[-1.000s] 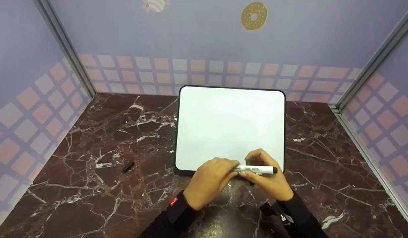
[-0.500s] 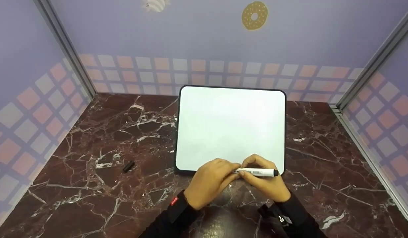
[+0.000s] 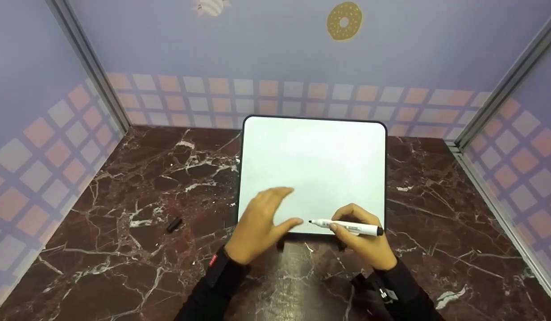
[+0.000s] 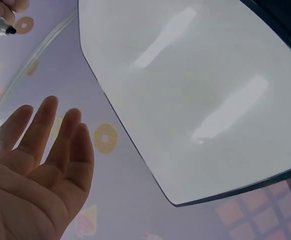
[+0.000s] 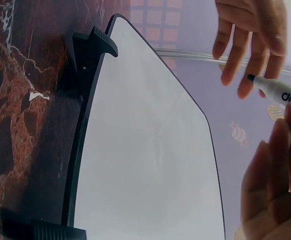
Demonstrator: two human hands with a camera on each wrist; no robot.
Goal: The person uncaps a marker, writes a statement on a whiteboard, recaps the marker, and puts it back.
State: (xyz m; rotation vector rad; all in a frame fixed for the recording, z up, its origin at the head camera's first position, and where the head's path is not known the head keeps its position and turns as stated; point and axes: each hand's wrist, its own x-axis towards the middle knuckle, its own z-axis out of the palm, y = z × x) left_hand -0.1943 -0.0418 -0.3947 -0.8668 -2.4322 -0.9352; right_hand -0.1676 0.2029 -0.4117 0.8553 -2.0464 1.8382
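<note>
My right hand (image 3: 366, 238) pinches a white whiteboard marker (image 3: 355, 227) between thumb and fingers, its bare black tip pointing left. The same dark tip and some lettering on the marker (image 5: 275, 91) show in the right wrist view. My left hand (image 3: 256, 223) is apart from the marker, thumb and fingers spread, over the lower left of a whiteboard (image 3: 315, 165). Nothing lies in that palm (image 4: 30, 190) in the left wrist view. The whiteboard has a thin black frame and leans back behind both hands. A small black cylinder (image 3: 174, 224), like a marker cap, lies on the table to the left.
Black clip-like feet (image 5: 93, 47) hold the whiteboard's bottom edge. The table (image 3: 101, 267) is dark red marble-patterned. Purple panels with pink and white checks (image 3: 266, 96) enclose the back and both sides, with metal rails (image 3: 88, 67) at the corners.
My left hand has come off the marker's tip end and moved left, fingers spreading. The tip now shows. My right hand keeps its hold on the marker, near the same place.
</note>
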